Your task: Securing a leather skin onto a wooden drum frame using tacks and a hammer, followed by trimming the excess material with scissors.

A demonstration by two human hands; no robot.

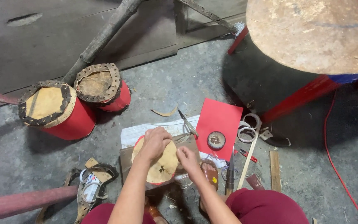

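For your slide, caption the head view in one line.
Both hands, left and right, press a tan hide disc beside two red drums.

The floor is rough grey concrete, stained and scattered with small scraps and dust. Along its far edge runs a dark wooden platform of wide boards, one with a shallow gouge near the far left corner. A bare, bark-covered pole leans across these boards, and a second thinner one crosses at the top. A red cable trails over the floor at the right edge. Light is soft and even, with faint shadows.
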